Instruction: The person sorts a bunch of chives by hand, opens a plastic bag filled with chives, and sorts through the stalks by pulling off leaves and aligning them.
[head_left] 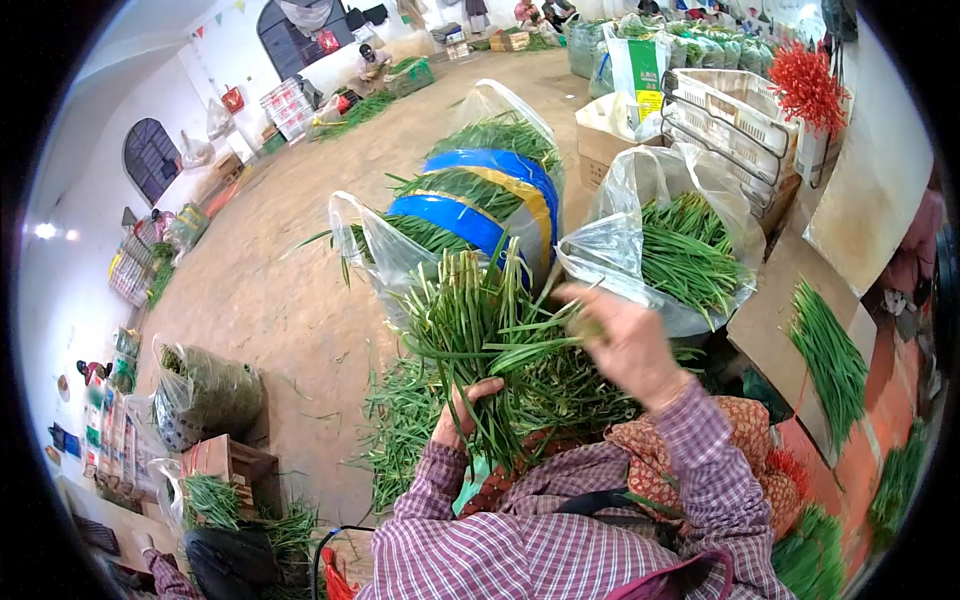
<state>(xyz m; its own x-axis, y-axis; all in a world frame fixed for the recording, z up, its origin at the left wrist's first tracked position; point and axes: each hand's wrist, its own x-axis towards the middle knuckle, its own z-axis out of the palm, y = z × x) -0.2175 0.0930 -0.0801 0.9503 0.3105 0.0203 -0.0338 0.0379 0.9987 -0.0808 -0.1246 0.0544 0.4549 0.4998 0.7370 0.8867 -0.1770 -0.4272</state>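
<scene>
One bundle of slender green stalks point(465, 325), centre frame, is clasped, and best steadied, by the left hand point(463, 410); closure of the blurred right hand point(630, 345) cannot be told.

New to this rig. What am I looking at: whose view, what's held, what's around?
No machine here: just one wide picture from a head-worn camera looking forward and down. The checked sleeves are the wearer's own. The left hand grips a bunch of green stalks. The right hand is blurred beside the bunch's leaves, so its exact grip is unclear. Loose greens lie on the floor below; ahead to the right, a clear plastic bag holds more stalks.
</scene>
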